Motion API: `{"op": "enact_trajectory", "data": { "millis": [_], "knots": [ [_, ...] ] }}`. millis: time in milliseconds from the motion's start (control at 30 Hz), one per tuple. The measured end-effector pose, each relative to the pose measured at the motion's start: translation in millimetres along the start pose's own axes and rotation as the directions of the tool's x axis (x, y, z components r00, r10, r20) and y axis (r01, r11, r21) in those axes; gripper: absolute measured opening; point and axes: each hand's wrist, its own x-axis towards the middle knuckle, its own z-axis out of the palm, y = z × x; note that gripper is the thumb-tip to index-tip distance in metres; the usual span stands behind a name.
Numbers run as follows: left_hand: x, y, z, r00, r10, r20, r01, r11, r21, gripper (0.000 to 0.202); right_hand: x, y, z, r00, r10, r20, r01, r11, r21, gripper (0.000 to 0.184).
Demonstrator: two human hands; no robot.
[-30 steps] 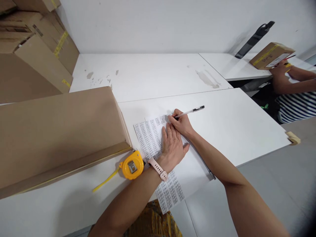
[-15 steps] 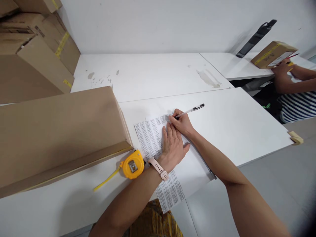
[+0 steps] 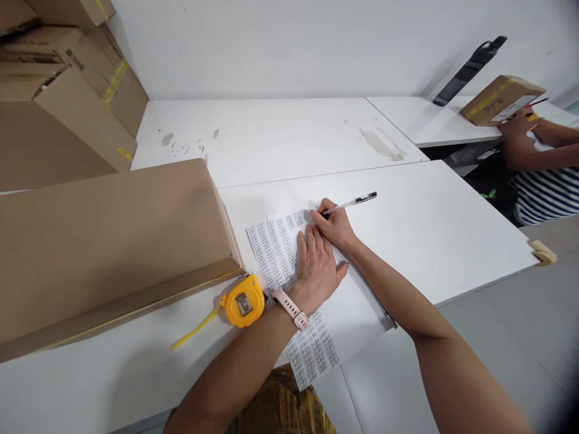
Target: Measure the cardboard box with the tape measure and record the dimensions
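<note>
A sheet of paper (image 3: 275,253) covered in small printed columns lies on the white table (image 3: 429,223). My left hand (image 3: 316,268) rests flat on it, fingers stretched out, a pink watch strap at the wrist. My right hand (image 3: 333,224) is closed on a pen (image 3: 350,204), with the tip touching the sheet's top edge. A yellow tape measure (image 3: 243,301) sits just left of my left wrist, its tape end trailing toward the table's near edge.
A long cardboard box (image 3: 104,241) lies at the left, with more boxes (image 3: 58,90) stacked behind it. At the far right another person in a striped top (image 3: 545,193) handles a small box (image 3: 500,97). A tape roll (image 3: 543,252) sits at the table corner.
</note>
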Motion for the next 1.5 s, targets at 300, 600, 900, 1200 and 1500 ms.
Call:
{"op": "enact_trajectory", "data": {
  "millis": [300, 600, 900, 1200, 1500],
  "knots": [
    [-0.1, -0.5, 0.0, 1.000, 0.006, -0.026, -0.007, 1.000, -0.015, 0.089, 0.7, 1.7, 0.1, 1.000, 0.017, 0.017, -0.017, 1.000, 0.007, 0.023],
    [-1.0, -0.7, -2.2, 1.000, 0.007, -0.003, -0.007, 1.000, -0.029, 0.088, 0.7, 2.6, 0.3, 1.000, 0.027, 0.010, -0.027, 1.000, 0.005, 0.022],
    [-0.7, -0.7, -0.6, 1.000, 0.011, -0.018, -0.011, 1.000, -0.014, 0.088, 1.3, 1.7, -0.4, 1.000, -0.018, -0.020, 0.017, 0.999, -0.045, 0.021],
    [-0.4, 0.1, -0.5, 1.000, 0.004, -0.007, -0.004, 1.000, -0.015, 0.089, 1.4, 0.6, -0.1, 1.000, 0.004, -0.014, -0.004, 1.000, -0.014, 0.021],
    [-1.3, -0.6, -1.1, 1.000, 0.006, -0.023, -0.006, 1.000, -0.011, 0.088, 1.7, 1.4, -1.0, 1.000, -0.011, -0.024, 0.011, 1.000, -0.021, 0.021]
  ]
}}
